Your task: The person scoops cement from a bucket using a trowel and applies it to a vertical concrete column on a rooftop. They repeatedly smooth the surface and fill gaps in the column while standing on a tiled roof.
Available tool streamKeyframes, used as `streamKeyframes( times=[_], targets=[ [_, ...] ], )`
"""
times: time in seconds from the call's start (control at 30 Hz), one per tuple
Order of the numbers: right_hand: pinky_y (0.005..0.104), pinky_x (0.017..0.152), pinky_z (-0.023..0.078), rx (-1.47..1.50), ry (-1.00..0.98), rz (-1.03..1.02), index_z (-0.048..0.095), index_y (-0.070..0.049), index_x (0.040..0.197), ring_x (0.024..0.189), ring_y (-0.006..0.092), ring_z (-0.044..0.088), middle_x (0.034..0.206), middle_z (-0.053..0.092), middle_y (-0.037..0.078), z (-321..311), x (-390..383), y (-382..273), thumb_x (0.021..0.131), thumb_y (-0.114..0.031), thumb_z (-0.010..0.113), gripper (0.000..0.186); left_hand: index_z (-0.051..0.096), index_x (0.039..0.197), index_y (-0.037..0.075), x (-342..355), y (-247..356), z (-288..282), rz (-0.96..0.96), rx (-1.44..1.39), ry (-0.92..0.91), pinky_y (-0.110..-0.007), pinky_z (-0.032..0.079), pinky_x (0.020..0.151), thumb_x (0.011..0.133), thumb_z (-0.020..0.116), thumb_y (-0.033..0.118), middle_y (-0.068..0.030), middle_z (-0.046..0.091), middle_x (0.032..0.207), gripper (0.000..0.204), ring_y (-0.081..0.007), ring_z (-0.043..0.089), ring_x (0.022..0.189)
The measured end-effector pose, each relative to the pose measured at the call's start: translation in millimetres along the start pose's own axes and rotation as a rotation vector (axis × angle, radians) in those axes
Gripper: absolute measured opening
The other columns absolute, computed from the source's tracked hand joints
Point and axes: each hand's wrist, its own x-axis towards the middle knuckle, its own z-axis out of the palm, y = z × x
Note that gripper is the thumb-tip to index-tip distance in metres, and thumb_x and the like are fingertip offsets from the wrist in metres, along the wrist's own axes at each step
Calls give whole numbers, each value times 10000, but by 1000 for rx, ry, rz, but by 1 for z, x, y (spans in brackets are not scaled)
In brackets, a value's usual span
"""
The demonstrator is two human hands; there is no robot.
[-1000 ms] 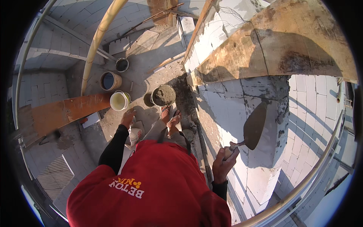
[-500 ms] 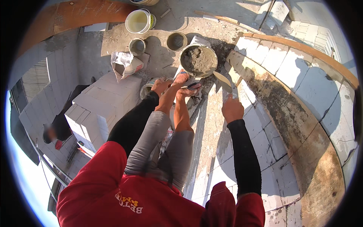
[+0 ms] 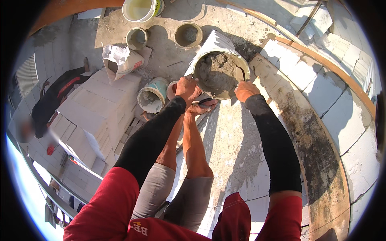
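A pale bucket (image 3: 194, 64) of grey mortar (image 3: 219, 74) is tilted with its mouth toward me. At its left rim, the fingers of my left hand (image 3: 187, 89) are closed on the edge. My right hand (image 3: 246, 90) is closed against the right side of the rim, round what appears to be the handle of a trowel (image 3: 243, 73). Its blade shows only as a thin dark curve against the mortar, seen nearly edge-on. Most of the handle is hidden by my fingers. My feet are just below the bucket, near my left hand.
Left of my legs stand a mortar-smeared bucket (image 3: 152, 97), an open bag (image 3: 116, 62) and stacked white blocks (image 3: 86, 108). More buckets (image 3: 188, 35) stand beyond. A block wall (image 3: 341, 108) and a stained board (image 3: 299, 124) curve along the right. Another person (image 3: 52, 96) is at far left.
My left hand has moved up and right to the bucket's rim. The right hand has risen to it, bringing the trowel over the mortar. The bucket looks larger and more tilted toward me.
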Motion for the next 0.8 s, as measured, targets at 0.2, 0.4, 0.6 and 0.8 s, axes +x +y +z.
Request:
streamKeyframes(
  times=[0.2, 0.4, 0.6, 0.8],
  targets=[
    [543, 953, 557, 583, -78, 0, 579, 60, 1365, 1046, 518, 702, 1098, 716, 350, 23, -54, -15, 978, -325, 622, 548, 766, 999, -25, 2, 15, -8, -34, 128, 40, -376, 541, 714, 919, 709, 147, -238, 736, 855, 198, -272, 696, 713],
    [514, 876, 576, 766, 107, -109, 554, 108, 1379, 1008, 500, 727, 1076, 713, 373, 87, -35, -24, 996, -367, 626, 615, 794, 1040, -1, 12, -6, -9, -120, 74, 37, -356, 559, 732, 899, 758, 162, -231, 744, 847, 219, -226, 707, 714],
    [502, 857, 579, 950, 162, -39, 593, 71, 1338, 995, 509, 725, 1023, 722, 361, 91, -15, -50, 1004, -378, 631, 561, 796, 1126, 11, 17, -3, -5, -245, 127, -5, -349, 573, 759, 918, 781, 186, -203, 783, 893, 273, -124, 699, 783],
    [513, 755, 550, 1038, 330, -230, 619, 32, 1220, 931, 531, 701, 918, 709, 343, 105, -37, -37, 1013, -337, 667, 426, 789, 1133, -6, 23, -15, -15, -189, 9, -17, -348, 575, 798, 926, 781, 208, -185, 805, 976, 298, -160, 739, 848]
  ],
)
